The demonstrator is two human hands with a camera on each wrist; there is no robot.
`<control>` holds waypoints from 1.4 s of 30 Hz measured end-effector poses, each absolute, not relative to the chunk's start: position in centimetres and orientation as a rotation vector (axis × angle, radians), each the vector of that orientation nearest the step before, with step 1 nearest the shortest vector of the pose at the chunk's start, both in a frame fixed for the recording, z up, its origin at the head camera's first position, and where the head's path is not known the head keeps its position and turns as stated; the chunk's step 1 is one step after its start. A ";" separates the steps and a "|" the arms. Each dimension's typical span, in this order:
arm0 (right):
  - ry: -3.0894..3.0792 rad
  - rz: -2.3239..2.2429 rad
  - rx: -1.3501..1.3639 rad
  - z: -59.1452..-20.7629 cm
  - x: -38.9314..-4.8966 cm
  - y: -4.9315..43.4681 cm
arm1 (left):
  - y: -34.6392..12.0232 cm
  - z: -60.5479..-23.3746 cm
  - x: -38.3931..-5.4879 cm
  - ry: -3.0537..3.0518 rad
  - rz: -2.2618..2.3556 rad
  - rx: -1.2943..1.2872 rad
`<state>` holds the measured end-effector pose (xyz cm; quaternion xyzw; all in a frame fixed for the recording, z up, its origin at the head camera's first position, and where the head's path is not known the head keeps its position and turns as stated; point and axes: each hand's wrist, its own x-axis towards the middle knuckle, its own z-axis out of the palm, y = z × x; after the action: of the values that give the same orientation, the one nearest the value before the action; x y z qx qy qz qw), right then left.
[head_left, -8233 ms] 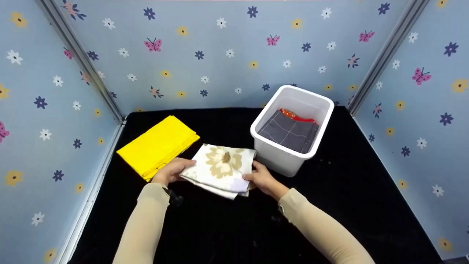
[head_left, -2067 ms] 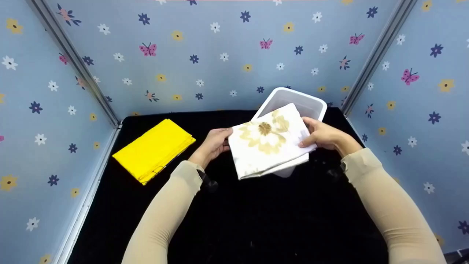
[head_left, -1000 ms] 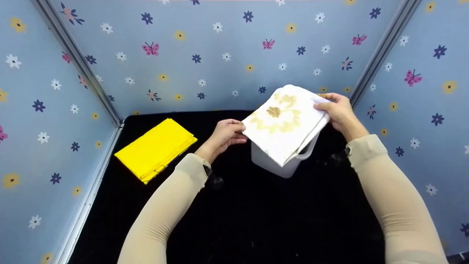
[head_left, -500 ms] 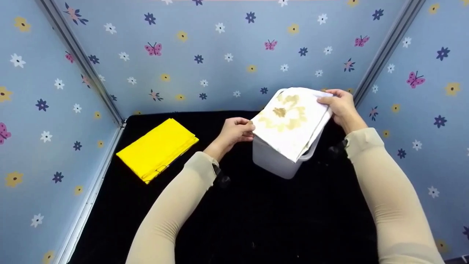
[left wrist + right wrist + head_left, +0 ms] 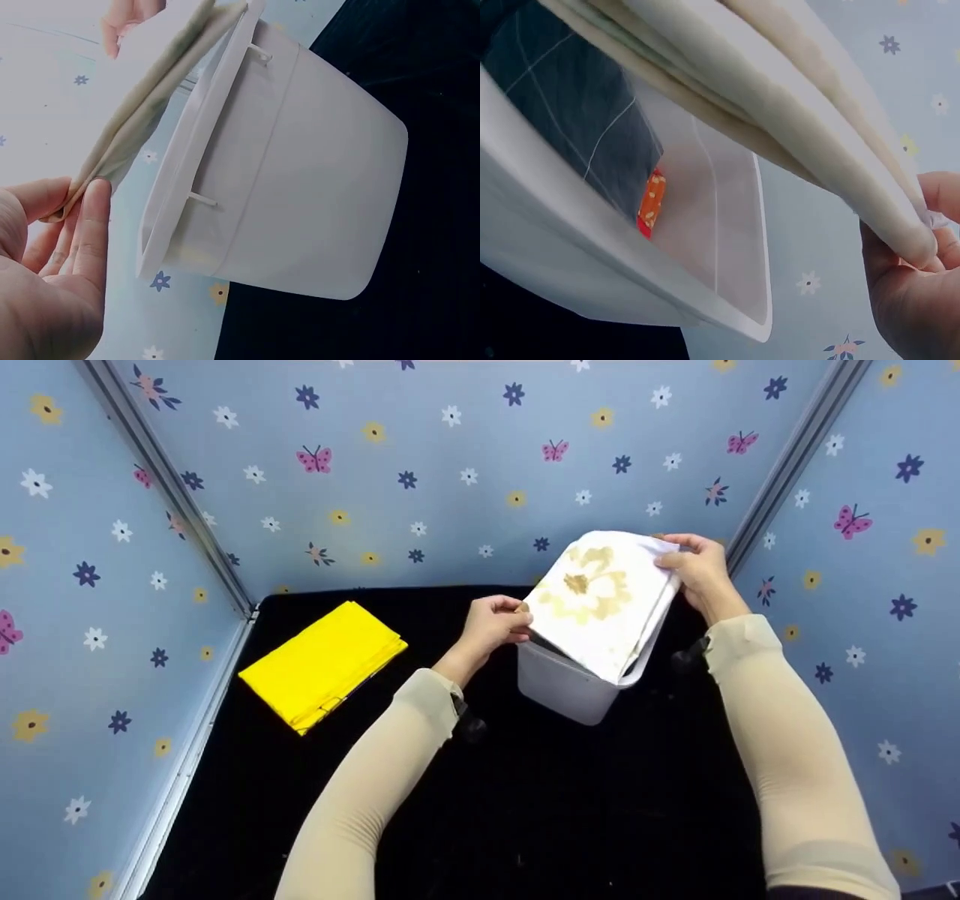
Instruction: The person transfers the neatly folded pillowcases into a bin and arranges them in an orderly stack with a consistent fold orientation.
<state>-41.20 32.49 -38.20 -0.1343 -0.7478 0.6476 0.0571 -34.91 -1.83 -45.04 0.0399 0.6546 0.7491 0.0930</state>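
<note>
A folded white cloth with a large beige flower is stretched flat between both hands, above the mouth of a white plastic bin. My left hand pinches its left corner between thumb and fingers. At the far right corner, my right hand grips the folded edge. The right wrist view shows the cloth's layered edge over the bin's opening. Down inside lie a dark grey cloth with thin white lines and a red-orange patterned cloth. From the head view the cloth hides most of the opening.
A folded yellow cloth lies at the left on the black-covered table. Flower-patterned walls enclose the back and both sides, with metal rails at the corners. The bin stands near the back wall.
Both hands have carried the floral cloth from the table's middle to the right, over the bin. Lately it has shifted slightly right, its near corner rising a little. The yellow cloth has stayed put.
</note>
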 end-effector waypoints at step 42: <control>-2.375 1.832 -0.287 -43.4 -43.1 33.4 | 0.0 -46.4 -35.8 2.227 2.048 0.167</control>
<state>-43.15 33.42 -43.40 -0.0952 -0.7866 0.6067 0.0643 -35.76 0.01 -46.37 0.0551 0.7337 0.6749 0.0556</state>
